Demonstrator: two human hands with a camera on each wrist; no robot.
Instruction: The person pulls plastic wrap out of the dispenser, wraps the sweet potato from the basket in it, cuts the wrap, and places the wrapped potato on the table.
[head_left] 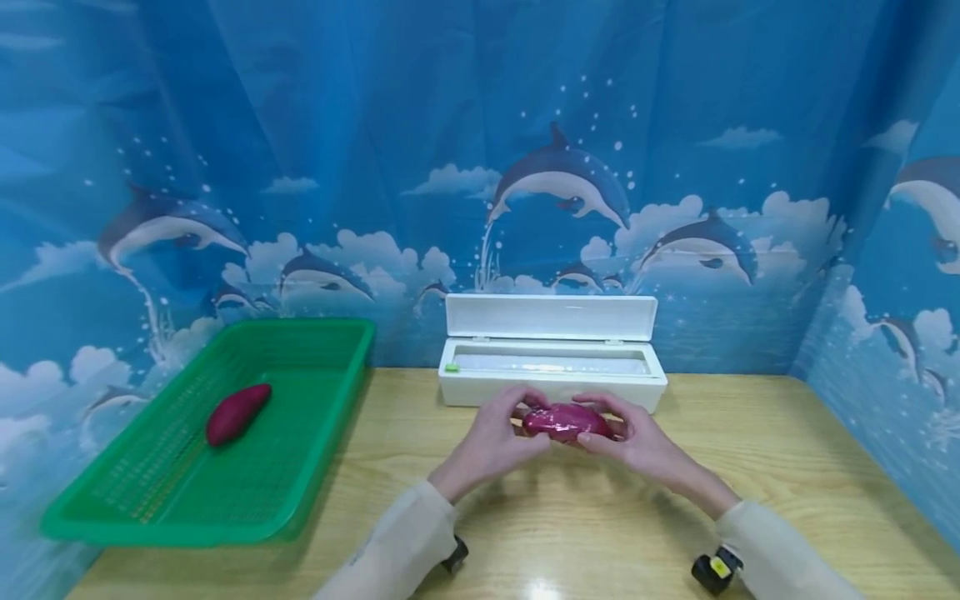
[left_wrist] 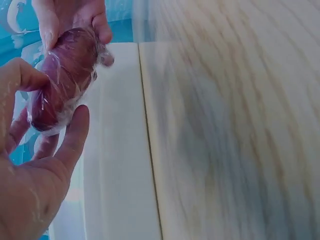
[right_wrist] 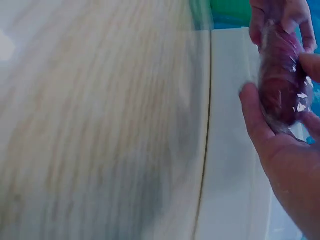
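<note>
A purple sweet potato [head_left: 567, 422] wrapped in shiny clear cling film is held between both hands in front of the white box. My left hand [head_left: 501, 435] grips its left end, fingers behind and thumb at the near side. The right hand [head_left: 636, 442] holds the other end in the same manner. In the left wrist view, loose crinkled film stands out around the sweet potato [left_wrist: 67, 77]. Film also bunches along the sweet potato [right_wrist: 282, 80] in the right wrist view, with fingers of both hands around it.
Behind the hands stands a white cling film dispenser box [head_left: 480, 392], lid up, with a small green slider [head_left: 452, 367] at its left. On the left, a green basket [head_left: 300, 500] holds an unwrapped purple sweet potato [head_left: 237, 414]. A dolphin-print curtain [head_left: 420, 100] borders the wooden table [head_left: 570, 533].
</note>
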